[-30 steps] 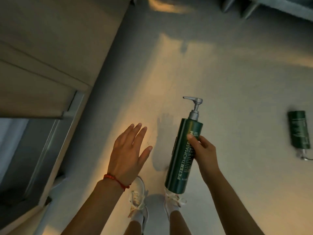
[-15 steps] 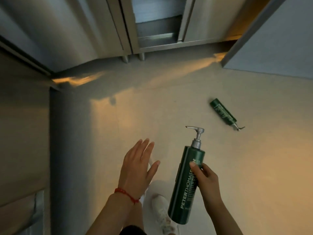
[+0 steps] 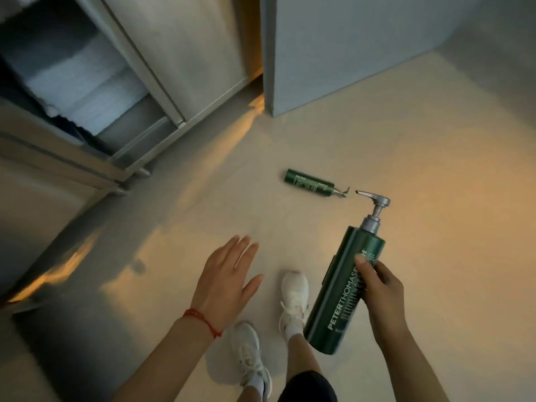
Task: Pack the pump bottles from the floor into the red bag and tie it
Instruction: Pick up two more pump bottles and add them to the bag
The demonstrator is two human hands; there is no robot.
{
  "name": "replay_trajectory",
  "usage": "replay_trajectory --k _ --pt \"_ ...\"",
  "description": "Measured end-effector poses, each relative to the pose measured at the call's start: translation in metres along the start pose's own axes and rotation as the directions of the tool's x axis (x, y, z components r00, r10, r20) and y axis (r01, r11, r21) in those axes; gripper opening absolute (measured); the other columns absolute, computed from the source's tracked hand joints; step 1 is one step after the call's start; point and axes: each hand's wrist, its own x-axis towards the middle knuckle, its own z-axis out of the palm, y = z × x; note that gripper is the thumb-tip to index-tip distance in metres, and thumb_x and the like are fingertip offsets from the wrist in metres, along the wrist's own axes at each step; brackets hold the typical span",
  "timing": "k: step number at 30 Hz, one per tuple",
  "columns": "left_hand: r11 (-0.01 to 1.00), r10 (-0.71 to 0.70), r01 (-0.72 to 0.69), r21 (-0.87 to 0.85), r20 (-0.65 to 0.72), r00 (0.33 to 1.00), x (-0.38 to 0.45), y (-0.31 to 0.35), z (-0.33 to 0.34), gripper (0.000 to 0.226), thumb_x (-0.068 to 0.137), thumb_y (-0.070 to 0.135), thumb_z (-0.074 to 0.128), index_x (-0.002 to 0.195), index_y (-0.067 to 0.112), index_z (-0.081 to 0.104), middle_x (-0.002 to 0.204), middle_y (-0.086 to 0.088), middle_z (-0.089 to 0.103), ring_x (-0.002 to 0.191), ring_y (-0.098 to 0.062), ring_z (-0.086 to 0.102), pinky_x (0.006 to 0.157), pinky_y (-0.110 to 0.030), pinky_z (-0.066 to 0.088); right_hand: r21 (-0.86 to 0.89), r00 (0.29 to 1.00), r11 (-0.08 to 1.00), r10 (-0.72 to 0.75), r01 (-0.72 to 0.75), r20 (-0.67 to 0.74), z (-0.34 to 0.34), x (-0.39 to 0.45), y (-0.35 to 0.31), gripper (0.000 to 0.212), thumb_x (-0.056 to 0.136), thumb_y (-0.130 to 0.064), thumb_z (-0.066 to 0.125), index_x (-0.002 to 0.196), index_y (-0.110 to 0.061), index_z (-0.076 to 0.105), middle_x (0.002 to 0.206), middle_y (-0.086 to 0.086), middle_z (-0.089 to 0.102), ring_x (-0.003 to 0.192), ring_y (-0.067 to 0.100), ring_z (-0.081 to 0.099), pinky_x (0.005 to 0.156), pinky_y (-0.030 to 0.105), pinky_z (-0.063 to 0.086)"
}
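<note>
Right hand (image 3: 380, 288) gripping a large green pump bottle (image 3: 345, 288) by its middle, held tilted above the floor (image 3: 420, 175), pump head pointing far. Left hand (image 3: 226, 280) empty, fingers spread flat over the floor, red string (image 3: 203, 319) on the wrist. Second green pump bottle (image 3: 309, 183) lying on its side farther off, nozzle to the right, near a metal cabinet (image 3: 185, 62)

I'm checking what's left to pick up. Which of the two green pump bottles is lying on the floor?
The smaller green bottle, lying on its side ahead of the shoes. The larger bottle is off the floor, gripped by the right hand.
</note>
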Motion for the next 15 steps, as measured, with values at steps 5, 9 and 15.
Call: replay_trajectory --k 5,9,15 --pt "0.998 0.062 -0.063 0.013 0.053 0.997 0.081 0.032 -0.004 0.06 0.095 0.05 0.014 0.125 0.012 0.049 0.129 -0.01 0.056 0.123 -0.022 0.044 0.099 -0.034 0.039 0.099 0.993 0.994 0.06 -0.051 -0.097 -0.031 0.045 -0.021 0.018 0.083 -0.031 0.06 0.091 -0.017 0.066 0.084 0.011 0.07 0.082 0.03 0.067 0.083 0.049 0.053" --pt "0.991 0.121 -0.126 0.042 0.103 0.987 0.154 0.064 -0.006 0.063 0.094 0.051 0.012 0.124 0.011 0.05 0.127 -0.011 0.058 0.118 -0.026 0.053 0.095 -0.041 0.043 0.157 0.988 0.984 0.1 -0.081 -0.117 -0.049 0.091 -0.043 0.017 0.082 -0.031 0.06 0.091 -0.017 0.065 0.086 0.012 0.07 0.083 0.03 0.066 0.082 0.045 0.054" --pt "0.966 0.244 -0.254 0.047 0.157 0.957 0.259 0.096 0.006 0.062 0.094 0.049 0.017 0.123 0.006 0.051 0.125 -0.017 0.058 0.115 -0.032 0.055 0.093 -0.045 0.044 0.211 0.983 0.973 0.125 -0.095 -0.134 -0.066 0.157 -0.064 0.014 0.081 -0.029 0.062 0.089 -0.018 0.065 0.085 0.009 0.07 0.081 0.025 0.067 0.077 0.039 0.054"
